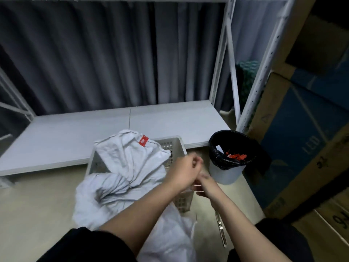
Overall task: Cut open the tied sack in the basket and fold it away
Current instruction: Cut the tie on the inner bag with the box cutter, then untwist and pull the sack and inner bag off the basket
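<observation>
A white cloth sack [130, 163] with a small red tag [143, 140] lies crumpled in a pale slotted basket [175, 146] and spills over its front edge onto the floor. My left hand [186, 168] hovers over the basket's right rim with its fingers curled in, blurred, and nothing shows in it. My right hand [204, 184] sits just below and to the right, touching the left wrist, its fingers partly hidden. A thin metal tool [221, 230] lies on the floor by my right forearm.
A white bin with a black liner [229, 159] holds red scraps, right of the basket. A low white shelf board [75, 137] runs behind the basket, with grey curtains beyond it. Cardboard boxes [302, 129] are stacked on the right.
</observation>
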{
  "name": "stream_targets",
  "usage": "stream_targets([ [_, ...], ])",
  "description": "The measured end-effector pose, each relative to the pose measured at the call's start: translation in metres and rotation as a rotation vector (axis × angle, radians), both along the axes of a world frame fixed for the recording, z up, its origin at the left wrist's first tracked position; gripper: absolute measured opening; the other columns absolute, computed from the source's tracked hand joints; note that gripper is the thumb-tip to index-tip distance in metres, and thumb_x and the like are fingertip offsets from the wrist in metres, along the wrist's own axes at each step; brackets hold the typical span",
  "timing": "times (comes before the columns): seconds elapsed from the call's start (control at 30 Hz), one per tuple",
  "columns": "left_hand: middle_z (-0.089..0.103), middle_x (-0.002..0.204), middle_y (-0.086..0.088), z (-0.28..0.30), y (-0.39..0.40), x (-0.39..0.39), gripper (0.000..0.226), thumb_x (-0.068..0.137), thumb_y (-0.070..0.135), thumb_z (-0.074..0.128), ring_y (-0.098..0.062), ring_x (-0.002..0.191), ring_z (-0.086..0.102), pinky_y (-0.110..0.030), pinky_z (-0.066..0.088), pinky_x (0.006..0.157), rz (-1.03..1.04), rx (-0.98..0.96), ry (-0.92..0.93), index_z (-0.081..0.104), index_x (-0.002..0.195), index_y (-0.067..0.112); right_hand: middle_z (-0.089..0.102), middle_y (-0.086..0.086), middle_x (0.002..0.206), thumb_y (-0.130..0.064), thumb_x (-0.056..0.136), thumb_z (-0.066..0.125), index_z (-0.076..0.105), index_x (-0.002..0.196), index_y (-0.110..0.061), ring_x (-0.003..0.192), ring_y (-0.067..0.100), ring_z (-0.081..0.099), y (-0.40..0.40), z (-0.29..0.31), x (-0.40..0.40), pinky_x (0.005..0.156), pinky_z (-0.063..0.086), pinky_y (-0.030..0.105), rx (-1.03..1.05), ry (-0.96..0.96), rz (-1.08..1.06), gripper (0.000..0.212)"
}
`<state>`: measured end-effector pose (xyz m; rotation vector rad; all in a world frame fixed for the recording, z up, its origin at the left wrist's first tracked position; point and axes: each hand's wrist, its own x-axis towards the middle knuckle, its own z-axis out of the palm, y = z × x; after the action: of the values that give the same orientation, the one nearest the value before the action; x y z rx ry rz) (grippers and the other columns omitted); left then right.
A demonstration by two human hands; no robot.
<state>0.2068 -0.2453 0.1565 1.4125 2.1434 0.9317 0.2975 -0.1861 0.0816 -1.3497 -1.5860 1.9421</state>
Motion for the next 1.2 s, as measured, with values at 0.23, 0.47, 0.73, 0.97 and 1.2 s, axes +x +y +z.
stream_targets([
  [0.23, 0.065, 0.115, 0.002, 0.044, -0.089, -0.053, 0.025, 0.092, 0.013, 0.050, -0.014, 0.105, 0.060, -0.023, 0.041, 0.086, 0.030, 0.187, 0.335, 0.064, 0.112, 0.016, 0.057, -0.002, 0.080, -0.006, 0.089, 0.052, 0.052, 0.090, -0.014, 0.063, 0.005, 0.051, -0.090, 0.052, -0.048, 0.052, 0.038, 0.009, 0.388, -0.063, 0.358, 0.009],
  [0.47, 0.050, 0.130, -0.005, 0.040, -0.154, -0.092, 0.055, 0.077, 0.035, 0.047, -0.028, 0.120, 0.050, -0.039, 0.036, 0.100, 0.221, -0.039, 0.606, 0.049, 0.130, 0.018, 0.042, 0.003, 0.138, -0.038, 0.076, 0.066, 0.029, 0.143, -0.026, 0.128, 0.022, 0.041, -0.130, 0.051, -0.064, 0.104, 0.037, 0.033, 0.760, -0.326, 0.572, 0.078],
  [0.73, 0.038, 0.148, -0.007, 0.030, -0.199, -0.118, 0.078, 0.070, 0.057, 0.033, -0.027, 0.131, 0.042, -0.037, 0.036, 0.101, 0.502, -0.306, -0.055, 0.036, 0.139, 0.021, 0.058, 0.007, 0.120, -0.035, 0.089, 0.049, 0.050, 0.119, -0.021, 0.109, 0.030, 0.058, -0.139, 0.060, -0.095, 0.077, 0.042, 0.035, 1.033, -0.496, 0.488, 0.033],
  [0.97, 0.073, 0.098, -0.007, 0.028, -0.214, -0.115, 0.036, 0.093, 0.045, 0.043, -0.021, 0.084, 0.069, -0.027, 0.055, 0.069, 0.556, 0.017, -0.964, 0.063, 0.111, 0.020, 0.065, 0.002, 0.097, -0.013, 0.097, 0.044, 0.056, 0.101, -0.019, 0.088, 0.021, 0.061, -0.115, 0.098, -0.105, 0.070, 0.043, 0.028, 0.772, 0.047, 0.130, 0.014],
  [1.2, 0.058, 0.123, -0.014, 0.050, -0.180, -0.097, 0.062, 0.068, 0.030, 0.079, -0.027, 0.107, 0.060, -0.040, 0.050, 0.093, 0.546, 0.344, -0.794, 0.044, 0.117, 0.016, 0.053, 0.010, 0.130, 0.005, 0.092, 0.042, 0.035, 0.137, -0.015, 0.101, 0.013, 0.052, -0.113, 0.124, -0.082, 0.074, 0.042, 0.015, 0.460, 0.202, 0.122, 0.049],
])
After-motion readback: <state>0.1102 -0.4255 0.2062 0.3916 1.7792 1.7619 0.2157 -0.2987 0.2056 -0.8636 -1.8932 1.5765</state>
